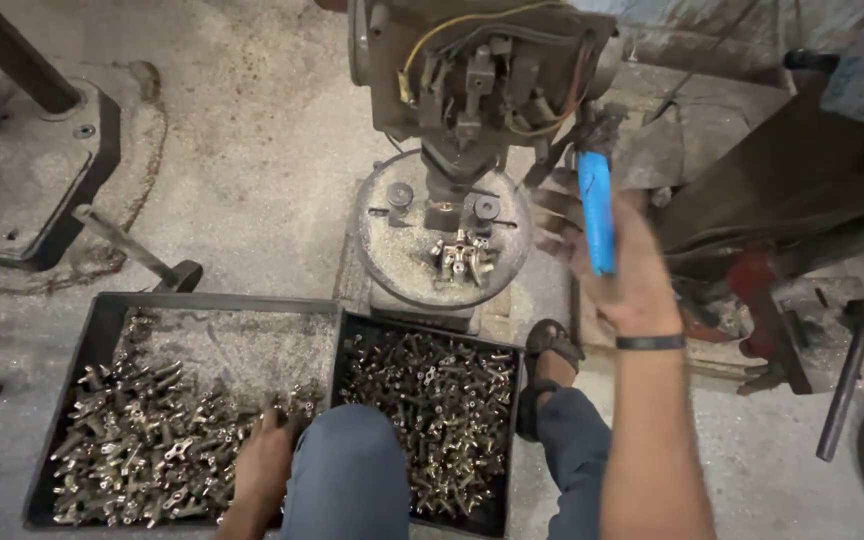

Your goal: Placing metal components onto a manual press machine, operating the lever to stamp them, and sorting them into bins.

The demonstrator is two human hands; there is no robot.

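Observation:
My right hand (624, 268) is raised at the right of a small drill press (472, 70), its fingers spread beside the blue lever handle (597, 210) and blurred by motion. My left hand (264, 462) reaches down into the left metal tray (102, 320), resting on a heap of small brass parts (142, 450). On the machine's round table (382, 250) a few brass parts (460, 258) sit under the spindle. My knees in blue jeans fill the lower middle of the view.
A second dark tray (504, 520) of brass parts (432, 410) lies right of the first. My sandalled foot (548, 352) rests by the machine base. A metal stand base (32, 180) is at the left, and a hammer (852, 370) and red metal pieces at the right.

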